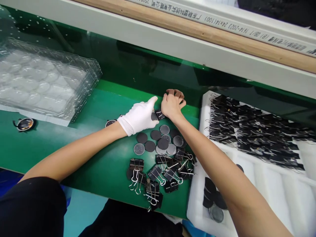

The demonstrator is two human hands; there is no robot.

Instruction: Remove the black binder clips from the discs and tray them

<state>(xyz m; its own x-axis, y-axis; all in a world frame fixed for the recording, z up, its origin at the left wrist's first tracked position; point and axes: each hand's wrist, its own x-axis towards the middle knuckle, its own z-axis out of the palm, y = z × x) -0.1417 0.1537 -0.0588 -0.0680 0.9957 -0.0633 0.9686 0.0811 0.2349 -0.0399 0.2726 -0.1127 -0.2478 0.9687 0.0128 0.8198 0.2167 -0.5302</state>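
My left hand [140, 115], in a white glove, grips a dark round disc [154, 116] between thumb and fingers. A black binder clip [160, 114] sits at the disc's edge, against my bare right hand [173, 104]. My right fingers are bent around beside the clip; the thumb is hidden. Just below my hands lie several dark grey round discs [163, 144], some with a glossy face and some matt. Nearer to me is a loose pile of black binder clips [170, 169] with silver handles.
Clear plastic trays [41, 82] are stacked at left on the green table [91, 158]. A round framed piece [25, 124] lies in front of them. At right, a white foam tray [197, 197] holds rows of binder clips [247, 125] and several discs [216, 214]. A ledge [158, 29] crosses the back.
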